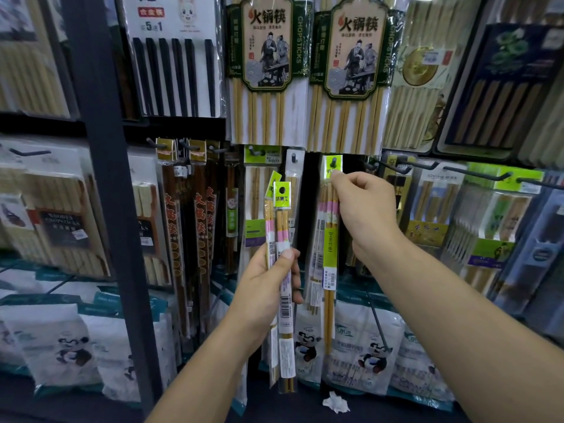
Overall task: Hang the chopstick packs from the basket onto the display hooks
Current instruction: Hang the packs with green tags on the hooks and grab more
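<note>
Right hand (363,206) hides hooked pack (330,239) (header mostly).

Both forearms ran out of the bottom edge, so nothing past them showed. The left hand (268,288) covered the middle of its packs (282,239), and how many it held could not be told. The right hand (364,209) hid the hanging pack's (329,239) upper right side; its header (333,166) concealed most of the hook (333,162). The top row of packs (268,65) was cut off above. Small label print was unreadable, and the side shelves were blurred.
</note>
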`<state>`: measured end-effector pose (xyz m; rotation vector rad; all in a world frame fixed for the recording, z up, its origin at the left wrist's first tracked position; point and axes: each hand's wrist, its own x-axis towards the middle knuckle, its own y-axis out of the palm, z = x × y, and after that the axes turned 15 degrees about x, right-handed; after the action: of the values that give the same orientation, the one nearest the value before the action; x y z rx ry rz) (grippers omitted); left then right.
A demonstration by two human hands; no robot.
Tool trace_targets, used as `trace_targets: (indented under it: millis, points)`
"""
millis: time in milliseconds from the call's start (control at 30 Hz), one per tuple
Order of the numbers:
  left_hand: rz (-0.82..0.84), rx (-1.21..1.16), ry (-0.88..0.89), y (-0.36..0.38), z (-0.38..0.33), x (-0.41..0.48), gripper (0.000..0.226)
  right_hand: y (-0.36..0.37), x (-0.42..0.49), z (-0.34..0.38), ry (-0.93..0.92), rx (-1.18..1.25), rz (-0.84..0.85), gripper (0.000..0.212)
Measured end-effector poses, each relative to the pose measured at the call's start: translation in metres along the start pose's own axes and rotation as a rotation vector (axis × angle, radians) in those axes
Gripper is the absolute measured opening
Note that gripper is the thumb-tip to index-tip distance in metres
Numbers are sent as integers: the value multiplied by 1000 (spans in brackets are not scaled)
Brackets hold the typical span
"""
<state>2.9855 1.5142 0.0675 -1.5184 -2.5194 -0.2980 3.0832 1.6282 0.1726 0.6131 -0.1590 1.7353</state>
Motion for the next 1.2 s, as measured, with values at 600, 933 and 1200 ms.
trace_targets:
  millis: [600, 933, 1200]
  points:
    - [107, 40, 100, 6, -4, -5, 38, 0, -42, -1, -59, -12, 198, 26]
    - [-32, 151, 79, 3, 0, -1, 27, -2, -7, 18, -48, 51, 58, 32]
    - [42, 37, 26, 3, -4, -1, 31, -5, 2, 5, -55, -27, 18, 39]
